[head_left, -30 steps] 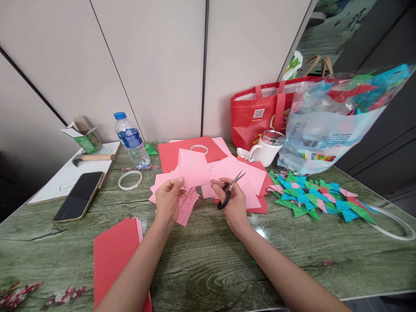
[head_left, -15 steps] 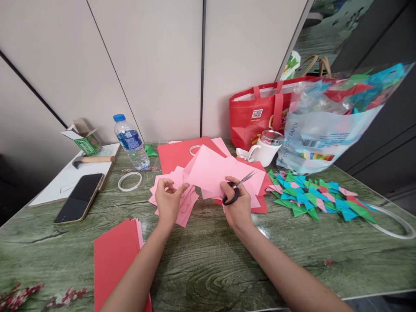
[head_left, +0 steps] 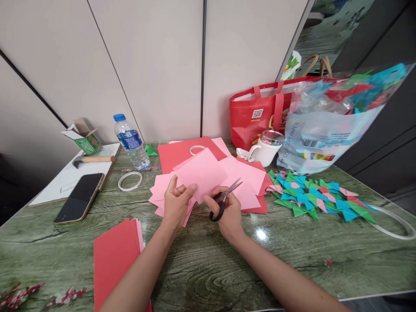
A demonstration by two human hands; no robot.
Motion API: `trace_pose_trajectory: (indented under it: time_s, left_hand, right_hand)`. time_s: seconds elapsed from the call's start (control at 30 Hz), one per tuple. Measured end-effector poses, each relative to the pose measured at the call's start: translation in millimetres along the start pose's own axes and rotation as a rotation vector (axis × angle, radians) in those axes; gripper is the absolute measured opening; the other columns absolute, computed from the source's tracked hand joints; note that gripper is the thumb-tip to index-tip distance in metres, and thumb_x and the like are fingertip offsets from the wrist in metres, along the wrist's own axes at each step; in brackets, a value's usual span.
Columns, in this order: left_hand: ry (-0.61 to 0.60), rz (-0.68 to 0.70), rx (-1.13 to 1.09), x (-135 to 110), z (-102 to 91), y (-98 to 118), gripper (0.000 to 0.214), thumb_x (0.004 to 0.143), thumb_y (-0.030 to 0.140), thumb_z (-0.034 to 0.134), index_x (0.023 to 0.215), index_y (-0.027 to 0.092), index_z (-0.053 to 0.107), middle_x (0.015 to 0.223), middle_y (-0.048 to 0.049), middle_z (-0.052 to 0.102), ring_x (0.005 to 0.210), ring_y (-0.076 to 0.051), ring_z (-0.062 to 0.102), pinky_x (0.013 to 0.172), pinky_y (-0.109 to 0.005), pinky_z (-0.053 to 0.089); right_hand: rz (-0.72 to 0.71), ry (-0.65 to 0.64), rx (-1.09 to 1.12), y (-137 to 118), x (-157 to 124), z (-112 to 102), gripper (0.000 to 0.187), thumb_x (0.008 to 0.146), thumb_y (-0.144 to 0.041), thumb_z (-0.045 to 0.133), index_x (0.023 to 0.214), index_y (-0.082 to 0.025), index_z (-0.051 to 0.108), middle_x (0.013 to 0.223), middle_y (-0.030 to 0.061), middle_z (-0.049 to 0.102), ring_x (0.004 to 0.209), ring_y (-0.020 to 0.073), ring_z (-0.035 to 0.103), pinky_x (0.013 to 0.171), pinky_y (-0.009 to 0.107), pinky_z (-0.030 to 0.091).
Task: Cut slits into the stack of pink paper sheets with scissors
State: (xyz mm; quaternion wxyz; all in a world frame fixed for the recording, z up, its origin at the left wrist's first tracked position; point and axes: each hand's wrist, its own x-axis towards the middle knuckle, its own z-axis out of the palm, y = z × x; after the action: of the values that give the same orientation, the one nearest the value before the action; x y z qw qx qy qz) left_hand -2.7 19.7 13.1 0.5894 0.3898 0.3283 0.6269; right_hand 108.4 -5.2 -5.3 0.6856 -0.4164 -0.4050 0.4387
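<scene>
My left hand [head_left: 176, 203] pinches the near left edge of a pink paper sheet [head_left: 201, 175] held just above the table. My right hand [head_left: 227, 212] grips small black-handled scissors [head_left: 224, 200], blades pointing up and to the right, and its thumb also touches the sheet's lower edge. Beneath both hands lies a loose spread of pink sheets [head_left: 242, 180] on top of red sheets [head_left: 182, 152].
A red paper stack [head_left: 113, 258] lies near left. A phone [head_left: 79, 196], tape ring [head_left: 130, 180], water bottle [head_left: 131, 141] and hammer [head_left: 92, 158] are at left. A white mug [head_left: 267, 149], red bag [head_left: 260, 115], plastic bag [head_left: 328, 125] and folded paper triangles [head_left: 312, 197] are at right.
The pink sheet has been turned and pulled in towards me. My left hand has taken hold of its edge again, and my right hand with the scissors moved left and nearer.
</scene>
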Motion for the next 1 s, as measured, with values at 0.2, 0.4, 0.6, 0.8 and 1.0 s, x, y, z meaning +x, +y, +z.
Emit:
trace_pose_trajectory:
  time_s: [0.2,0.4,0.6,0.8,1.0]
  left_hand:
    - [-0.018,-0.158,-0.052,7.5,-11.6,13.0,0.06,0.061,0.019,0.069,0.116,0.02,0.045,0.075,-0.0013,0.066,0.06,-0.01,0.06,0.06,-0.02,0.047]
    - [-0.114,-0.209,0.005,5.4,-15.5,15.3,0.072,0.066,0.023,0.065,0.13,0.025,0.03,0.072,-0.0006,0.064,0.059,-0.011,0.059,0.055,-0.021,0.046]
    - [-0.071,-0.2,0.016,6.9,-15.2,16.1,0.07,0.066,0.025,0.065,0.128,0.025,0.033,0.082,-0.0033,0.066,0.065,-0.014,0.061,0.057,-0.024,0.049]
    - [0.165,-0.083,-0.184,16.8,-22.4,14.9,0.034,0.074,0.044,0.053,0.093,0.017,0.06,0.102,-0.007,0.063,0.102,-0.02,0.054,0.079,-0.027,0.047]
    - [-0.183,-0.143,-0.209,4.5,-13.7,15.7,0.049,0.069,0.054,0.053,0.105,0.021,0.056,0.121,-0.0067,0.052,0.117,-0.026,0.04,0.088,-0.04,0.042]
  right_hand:
    - [0.224,0.139,0.412,-4.3,26.1,-12.0,0.026,0.071,-0.041,0.059,0.071,-0.018,0.048,0.067,0.0008,0.061,0.064,0.0144,0.059,0.063,0.029,0.046]
    - [0.425,-0.129,0.397,3.7,25.9,-15.1,0.02,0.064,-0.03,0.067,0.074,-0.017,0.055,0.066,0.0,0.064,0.058,0.0126,0.058,0.056,0.025,0.048]
    - [0.523,-0.305,0.398,2.2,14.0,-8.0,0.028,0.061,-0.028,0.069,0.084,-0.016,0.059,0.074,0.002,0.063,0.063,0.0145,0.058,0.058,0.028,0.049]
    - [0.219,0.151,0.245,4.5,28.4,-17.4,0.031,0.054,-0.022,0.074,0.081,-0.017,0.058,0.074,-0.0022,0.06,0.063,0.0095,0.054,0.06,0.021,0.045]
    - [0.026,0.2,0.005,5.0,30.1,-23.5,0.029,0.061,-0.028,0.07,0.083,-0.017,0.055,0.064,-0.0044,0.051,0.054,0.0073,0.044,0.05,0.019,0.038]
